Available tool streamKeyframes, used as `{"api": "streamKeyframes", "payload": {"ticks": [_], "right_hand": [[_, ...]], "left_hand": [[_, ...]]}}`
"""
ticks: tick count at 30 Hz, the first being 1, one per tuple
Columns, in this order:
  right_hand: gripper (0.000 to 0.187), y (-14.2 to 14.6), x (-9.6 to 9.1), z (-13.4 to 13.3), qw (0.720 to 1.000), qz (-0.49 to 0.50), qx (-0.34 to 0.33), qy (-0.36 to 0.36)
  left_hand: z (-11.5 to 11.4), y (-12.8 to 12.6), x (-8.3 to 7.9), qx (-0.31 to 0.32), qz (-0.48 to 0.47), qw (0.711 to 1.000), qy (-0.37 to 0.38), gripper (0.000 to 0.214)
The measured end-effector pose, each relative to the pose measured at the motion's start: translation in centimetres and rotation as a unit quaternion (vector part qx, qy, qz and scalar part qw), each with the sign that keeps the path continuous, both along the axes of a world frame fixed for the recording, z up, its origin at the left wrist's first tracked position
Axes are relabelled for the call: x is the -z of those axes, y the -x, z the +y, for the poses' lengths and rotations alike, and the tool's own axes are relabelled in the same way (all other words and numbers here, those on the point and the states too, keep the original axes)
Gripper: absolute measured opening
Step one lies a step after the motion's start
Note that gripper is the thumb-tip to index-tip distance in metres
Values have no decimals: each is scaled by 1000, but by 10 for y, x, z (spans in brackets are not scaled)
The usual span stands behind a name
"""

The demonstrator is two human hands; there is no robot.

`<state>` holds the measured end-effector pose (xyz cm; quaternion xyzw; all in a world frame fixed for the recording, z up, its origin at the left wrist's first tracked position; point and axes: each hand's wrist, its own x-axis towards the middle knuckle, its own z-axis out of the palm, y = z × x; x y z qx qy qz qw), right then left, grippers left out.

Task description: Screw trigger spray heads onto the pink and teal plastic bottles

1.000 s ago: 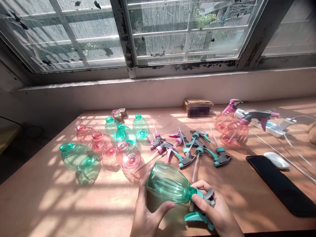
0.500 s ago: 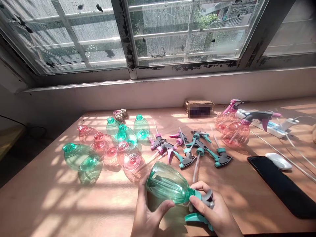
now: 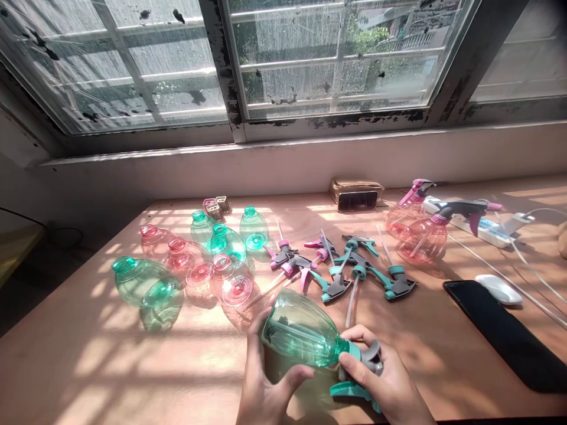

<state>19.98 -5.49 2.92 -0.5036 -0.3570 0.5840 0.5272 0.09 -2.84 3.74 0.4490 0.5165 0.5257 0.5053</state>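
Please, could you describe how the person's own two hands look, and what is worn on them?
Both the left hand and the right hand are bare, with no gloves. I see no ring, watch or bracelet on what shows. No sleeves are visible before the picture's lower edge cuts the arms off.

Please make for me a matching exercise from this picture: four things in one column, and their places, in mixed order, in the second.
Column one
1. Left hand
2. Right hand
3. Loose spray heads
4. Cardboard box

Column two
A. Near the wall below the window
B. At the wide end of the green bottle
C. Lying in a group on the table
D. On the bottle's spray head

Pairs: 1-B, 2-D, 3-C, 4-A
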Motion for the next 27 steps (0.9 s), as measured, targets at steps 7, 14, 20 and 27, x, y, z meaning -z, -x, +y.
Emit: {"api": "streamKeyframes", "payload": {"ticks": [7,14,20,27], "right_hand": [[52,-5,5,-1,1000,13,15,4],[48,-4,5,-1,1000,10,14,-5],[50,-4,5,0,1000,-3,12,-9],[48,-3,-5,-1,998,18,64,6]], "left_hand": [[4,1,10,-2,65,994,-83,75],[-1,-2,-4,32,25,999,-20,98],[4,3,7,11,17,999,-47,80],[5,-1,13,-5,107,991,-76,76]]}}
